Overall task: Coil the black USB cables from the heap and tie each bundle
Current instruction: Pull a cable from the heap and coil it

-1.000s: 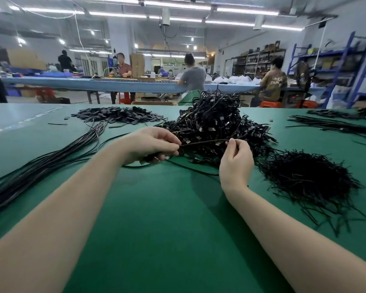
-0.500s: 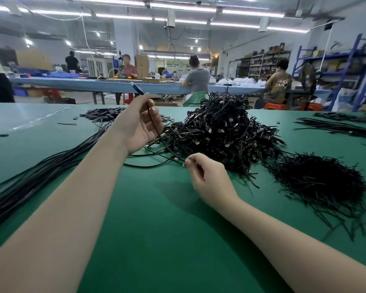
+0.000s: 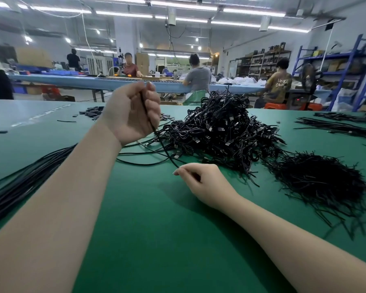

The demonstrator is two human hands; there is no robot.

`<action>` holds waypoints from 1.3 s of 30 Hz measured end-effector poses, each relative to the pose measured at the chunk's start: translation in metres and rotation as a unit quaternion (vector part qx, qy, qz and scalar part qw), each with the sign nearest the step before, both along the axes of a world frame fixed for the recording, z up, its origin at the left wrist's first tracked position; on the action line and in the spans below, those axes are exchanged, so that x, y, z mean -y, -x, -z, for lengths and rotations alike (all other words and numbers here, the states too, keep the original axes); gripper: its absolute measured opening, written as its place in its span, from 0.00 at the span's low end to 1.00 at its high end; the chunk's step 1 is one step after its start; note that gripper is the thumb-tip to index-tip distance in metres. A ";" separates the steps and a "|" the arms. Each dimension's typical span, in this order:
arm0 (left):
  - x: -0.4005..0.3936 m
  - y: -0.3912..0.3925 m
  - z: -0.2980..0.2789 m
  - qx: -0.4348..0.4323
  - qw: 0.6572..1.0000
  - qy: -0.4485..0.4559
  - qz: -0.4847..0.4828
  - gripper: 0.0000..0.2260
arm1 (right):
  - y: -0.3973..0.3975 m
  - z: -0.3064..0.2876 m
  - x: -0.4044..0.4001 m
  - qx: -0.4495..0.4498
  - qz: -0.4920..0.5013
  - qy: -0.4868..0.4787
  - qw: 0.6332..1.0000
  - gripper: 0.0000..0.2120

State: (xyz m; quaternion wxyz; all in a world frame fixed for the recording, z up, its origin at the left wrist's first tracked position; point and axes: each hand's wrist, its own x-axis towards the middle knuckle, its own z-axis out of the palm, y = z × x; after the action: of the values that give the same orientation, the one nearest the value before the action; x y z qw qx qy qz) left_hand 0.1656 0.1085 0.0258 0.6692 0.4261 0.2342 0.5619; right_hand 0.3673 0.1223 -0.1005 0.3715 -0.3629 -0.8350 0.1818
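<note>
A big heap of black USB cables (image 3: 224, 130) lies on the green table (image 3: 152, 229) ahead of me. My left hand (image 3: 131, 113) is raised above the table, palm towards me, fingers curled round one black cable (image 3: 166, 152). That cable runs down and to the right to my right hand (image 3: 201, 181), which pinches it low over the table in front of the heap. A pile of thin black twist ties (image 3: 317, 180) lies to the right of the heap.
A long bunch of straight black cables (image 3: 19, 182) stretches along the left side of the table. Small black pieces (image 3: 91, 112) lie at the back left, more cables (image 3: 338, 125) at the back right. Several people work at a blue bench (image 3: 76, 80) behind.
My left hand has lifted from the table up and back with the cable end. My right hand has come down and towards me, sliding along the cable, which now stretches between them.
</note>
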 end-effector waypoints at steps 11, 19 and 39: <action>-0.020 -0.046 0.032 -0.449 0.892 0.030 -0.050 0.18 | 0.010 -0.034 0.006 -0.196 0.064 -0.027 0.978 0.15; 0.023 -0.009 -0.026 -0.041 0.992 -0.119 0.005 0.16 | 0.011 -0.027 0.012 -0.104 -0.057 0.191 0.974 0.15; 0.008 -0.009 -0.013 -0.147 0.982 -0.091 0.071 0.14 | -0.018 -0.039 -0.014 -0.065 0.041 0.269 0.960 0.15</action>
State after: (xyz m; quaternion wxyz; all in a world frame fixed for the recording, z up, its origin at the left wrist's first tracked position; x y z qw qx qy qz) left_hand 0.1744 0.1003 0.0393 0.6238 0.5787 0.2468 0.4637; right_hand 0.3858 0.1367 -0.0619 0.3205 -0.4710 -0.7138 0.4073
